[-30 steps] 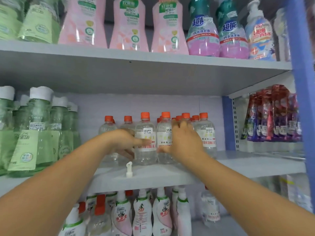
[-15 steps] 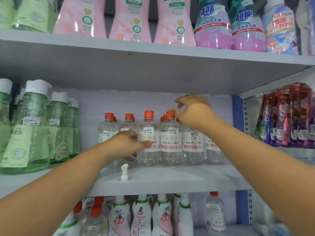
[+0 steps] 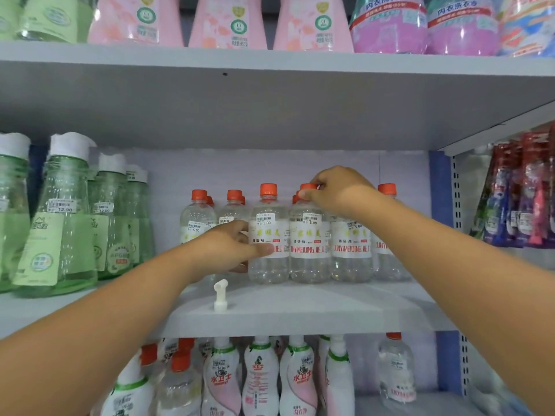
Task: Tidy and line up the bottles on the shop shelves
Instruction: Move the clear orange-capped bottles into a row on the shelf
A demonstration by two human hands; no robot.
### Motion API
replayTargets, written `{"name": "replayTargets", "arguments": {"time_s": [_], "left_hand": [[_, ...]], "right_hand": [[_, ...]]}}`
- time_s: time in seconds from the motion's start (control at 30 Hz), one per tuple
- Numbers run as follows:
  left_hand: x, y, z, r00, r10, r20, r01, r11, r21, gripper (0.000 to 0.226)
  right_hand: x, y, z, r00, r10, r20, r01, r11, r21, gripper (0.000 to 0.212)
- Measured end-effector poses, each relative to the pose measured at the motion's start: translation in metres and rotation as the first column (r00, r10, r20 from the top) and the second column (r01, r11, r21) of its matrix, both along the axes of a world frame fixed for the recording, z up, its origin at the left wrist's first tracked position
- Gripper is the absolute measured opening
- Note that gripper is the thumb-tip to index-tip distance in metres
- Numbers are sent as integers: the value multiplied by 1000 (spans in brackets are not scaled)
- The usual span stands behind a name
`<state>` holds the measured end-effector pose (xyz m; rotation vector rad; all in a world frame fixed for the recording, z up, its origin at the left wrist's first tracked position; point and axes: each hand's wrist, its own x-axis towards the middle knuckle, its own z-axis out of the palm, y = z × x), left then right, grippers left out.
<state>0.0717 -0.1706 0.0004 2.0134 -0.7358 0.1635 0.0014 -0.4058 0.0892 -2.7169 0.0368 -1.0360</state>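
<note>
Several clear bottles with orange caps (image 3: 309, 253) stand in rows on the middle shelf (image 3: 300, 310), white labels facing out. My left hand (image 3: 228, 250) wraps its fingers and thumb round the left side of a front-row clear bottle (image 3: 268, 235). My right hand (image 3: 336, 190) is raised over the row and pinches the orange cap (image 3: 307, 187) of the bottle beside it. More orange-capped bottles stand behind, partly hidden by my hands.
Tall green bottles (image 3: 57, 217) with white caps stand at the left of the same shelf. A loose white pump nozzle (image 3: 220, 295) sits near the shelf's front edge. Pink bottles (image 3: 228, 22) fill the shelf above; white-and-pink bottles (image 3: 261, 379) stand below. Hanging packets (image 3: 522, 190) are at the right.
My right hand has lifted from the bottle bodies to the tops and now pinches a cap. My left hand has stayed on the front bottle. The camera has moved closer.
</note>
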Motion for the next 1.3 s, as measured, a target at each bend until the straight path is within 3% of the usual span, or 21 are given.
{"name": "replayTargets", "arguments": {"time_s": [0.4,0.57,0.6,0.67,0.73,0.77,0.8,0.87,0.93,1.0,1.07,1.17,1.3], "left_hand": [[-5,0,5,996,8,-85,-8,1000,4,73],[-33,-1,12,995,96,16,-97,992,82,82],[-42,2,14,985,137,102,-141,989,32,79],[-67,21,13,925,238,296,-138,936,-323,57],[-101,51,-10,861,336,381,70,664,-744,30],[-116,64,-35,838,388,384,135,534,-835,23],[-130,74,-66,819,439,370,142,469,-872,22],[-142,86,-138,807,511,295,25,469,-883,24],[-134,92,-198,817,550,173,-178,526,-831,31],[-110,105,-243,820,572,8,-381,556,-739,30],[-86,122,-266,784,603,-148,-565,595,-572,21],[-60,138,-289,840,504,-204,-538,721,-437,34],[-46,148,-301,872,470,-135,-487,810,-326,58]], "right_hand": [[-3,5,-1,999,-32,-13,31,999,-4,45],[-22,15,-4,994,-107,-12,106,993,-57,54],[-30,18,-10,996,-79,48,82,995,-48,59],[-55,27,-32,959,57,278,-70,997,38,59],[-93,41,-74,800,205,564,-267,963,28,41],[-112,49,-101,709,298,639,-375,927,-16,29],[-128,58,-133,643,392,658,-483,874,-49,19],[-136,79,-197,638,498,588,-622,783,13,10],[-116,104,-252,763,520,384,-627,741,240,6],[-76,127,-294,836,547,50,-484,691,536,13],[-32,146,-327,824,533,-195,-276,676,683,36],[17,172,-356,854,460,-245,-197,720,665,63],[45,203,-361,846,500,-186,-239,667,706,62]]}}
